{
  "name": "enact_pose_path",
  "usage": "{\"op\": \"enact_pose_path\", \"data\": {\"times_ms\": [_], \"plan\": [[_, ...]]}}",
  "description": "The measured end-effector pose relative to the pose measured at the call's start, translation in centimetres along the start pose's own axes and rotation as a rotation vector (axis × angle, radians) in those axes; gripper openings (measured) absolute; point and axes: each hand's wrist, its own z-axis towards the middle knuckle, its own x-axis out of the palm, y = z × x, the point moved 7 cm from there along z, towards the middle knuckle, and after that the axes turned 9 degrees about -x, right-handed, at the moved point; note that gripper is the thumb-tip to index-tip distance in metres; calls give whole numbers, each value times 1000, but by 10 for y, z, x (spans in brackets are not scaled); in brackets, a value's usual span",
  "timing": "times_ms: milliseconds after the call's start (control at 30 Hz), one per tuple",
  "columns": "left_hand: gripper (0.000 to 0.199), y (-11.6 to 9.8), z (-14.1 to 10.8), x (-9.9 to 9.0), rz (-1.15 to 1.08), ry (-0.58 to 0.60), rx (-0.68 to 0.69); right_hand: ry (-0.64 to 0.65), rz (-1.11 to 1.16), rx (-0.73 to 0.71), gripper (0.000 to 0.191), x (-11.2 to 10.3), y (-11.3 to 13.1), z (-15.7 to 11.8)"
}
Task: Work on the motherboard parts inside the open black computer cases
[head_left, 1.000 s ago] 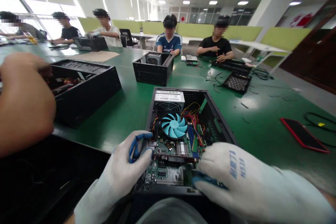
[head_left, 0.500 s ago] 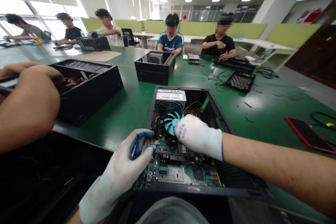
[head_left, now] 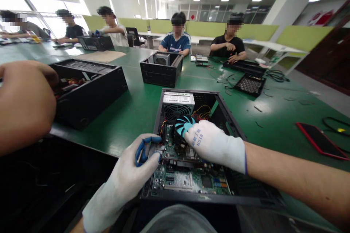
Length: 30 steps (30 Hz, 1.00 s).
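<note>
An open black computer case point(head_left: 232, 123) lies in front of me, with a green motherboard point(head_left: 177, 181) and a power supply point(head_left: 178, 102) inside. My right hand point(head_left: 203, 136), in a white glove, grips the right side of a blue cooling fan point(head_left: 183, 125) over the board; its fingertips are hidden. At the case's left edge is my left hand point(head_left: 140, 167), gloved in white with blue fingertips. Its fingers curl around a thin metal tool point(head_left: 140, 156), of which only a short piece shows.
Another person's arm point(head_left: 24, 105) reaches into a black case point(head_left: 93, 94) at the left. A smaller case point(head_left: 161, 71) stands ahead. Black trays, cables and a red-edged black object point(head_left: 322, 141) lie on the green table point(head_left: 279, 116). Several people sit beyond.
My right hand has moved slightly right, and the blue fan has shifted right with it. My left hand has hardly moved. The other person's arm at the left has shifted left.
</note>
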Motion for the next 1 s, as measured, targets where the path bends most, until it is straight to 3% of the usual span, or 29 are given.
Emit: {"op": "enact_pose_path", "data": {"times_ms": [233,400,700,867,1000], "plan": [[35,1,-1,1,-31,6,-10,-86,15,68,7,-4,-16,-21],[35,2,-1,2,-20,5,-6,-52,-20,194,15,-4,-42,-34],[36,2,0,1,6,1,-9,13,-32,369,25,13,-95,-16],[37,3,-1,0,51,-3,-10,32,-15,330,21,15,-91,-16],[37,-2,1,-4,181,-13,49,-65,-24,307,26,7,-82,-29]]}}
